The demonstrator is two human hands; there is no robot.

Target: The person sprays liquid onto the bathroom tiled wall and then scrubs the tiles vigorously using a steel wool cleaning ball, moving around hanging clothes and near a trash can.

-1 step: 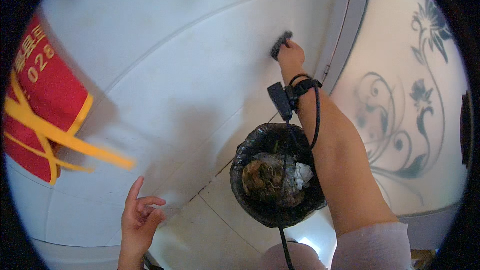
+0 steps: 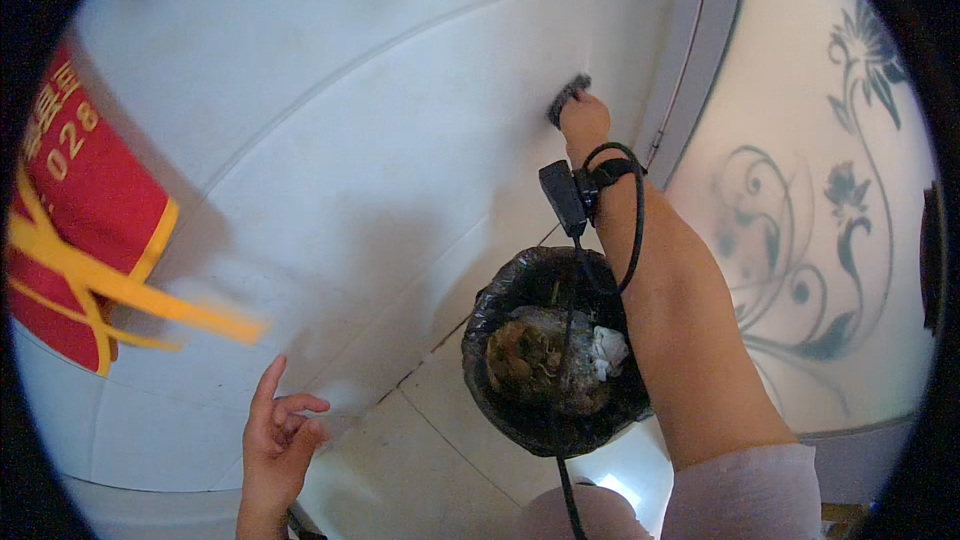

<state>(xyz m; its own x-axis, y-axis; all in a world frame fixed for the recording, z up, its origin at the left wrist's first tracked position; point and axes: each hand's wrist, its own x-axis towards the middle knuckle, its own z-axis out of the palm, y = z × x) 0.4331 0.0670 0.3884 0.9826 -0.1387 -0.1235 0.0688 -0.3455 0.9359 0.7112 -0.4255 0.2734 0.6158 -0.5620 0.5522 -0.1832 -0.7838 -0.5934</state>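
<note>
Out at the end of my reaching arm, my right hand (image 2: 585, 120) is closed on a dark grey scouring pad (image 2: 567, 100). The pad rests against a smooth white panel (image 2: 420, 140), close to its right-hand frame. A black strap with a small box and a looped cable sits on my right wrist. At the lower left my left hand (image 2: 278, 440) holds nothing; its index finger points up and the other fingers are loosely bent, apart from the panel.
Beneath my right forearm stands a bin with a black liner (image 2: 480, 380), holding brownish waste and crumpled white tissue (image 2: 608, 352). A red cloth with yellow edging and straps (image 2: 110, 190) hangs at left. On the right is a pale panel with dark floral patterns (image 2: 800, 240). Tiled floor (image 2: 440, 460) lies below.
My right hand and the pad have shifted slightly down along the white panel. My left hand has stayed almost in place.
</note>
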